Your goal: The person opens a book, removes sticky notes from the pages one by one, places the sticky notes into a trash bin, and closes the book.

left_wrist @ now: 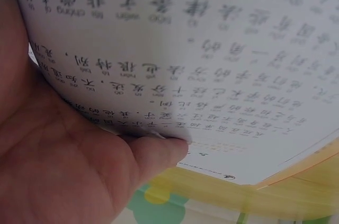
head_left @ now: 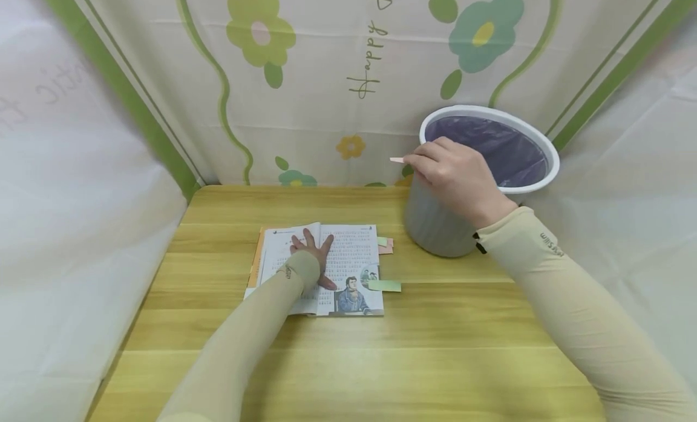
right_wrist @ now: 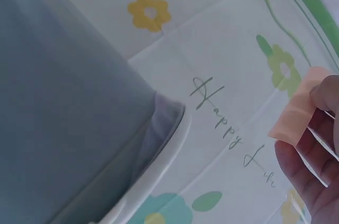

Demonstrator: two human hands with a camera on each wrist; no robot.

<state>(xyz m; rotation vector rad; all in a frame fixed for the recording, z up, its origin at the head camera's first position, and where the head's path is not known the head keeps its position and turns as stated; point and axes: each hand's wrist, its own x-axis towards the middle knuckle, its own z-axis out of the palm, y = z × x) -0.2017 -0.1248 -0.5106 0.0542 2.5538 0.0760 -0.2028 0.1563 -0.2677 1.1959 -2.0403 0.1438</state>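
Observation:
An illustrated book (head_left: 348, 246) lies spread on the wooden table, its printed pages filling much of the left wrist view. Across its middle rests my left hand (head_left: 313, 255), fingers spread flat over the pages near the fold. Sticky tabs in green (head_left: 388, 286) and pink (head_left: 386, 250) stick out from the right-hand page edge. My right hand (head_left: 449, 174) is raised in front of the grey trash bin (head_left: 435, 222), near its white rim. Between thumb and fingers it pinches a small pink sticky note (right_wrist: 294, 113), seen edge-on in the head view.
A dark purple bag (head_left: 490, 146) lines the bin, which stands at the table's back right. Behind the wooden table (head_left: 435, 337) hangs a white curtain (head_left: 316, 107) with flowers and lettering. White cloth walls flank both sides.

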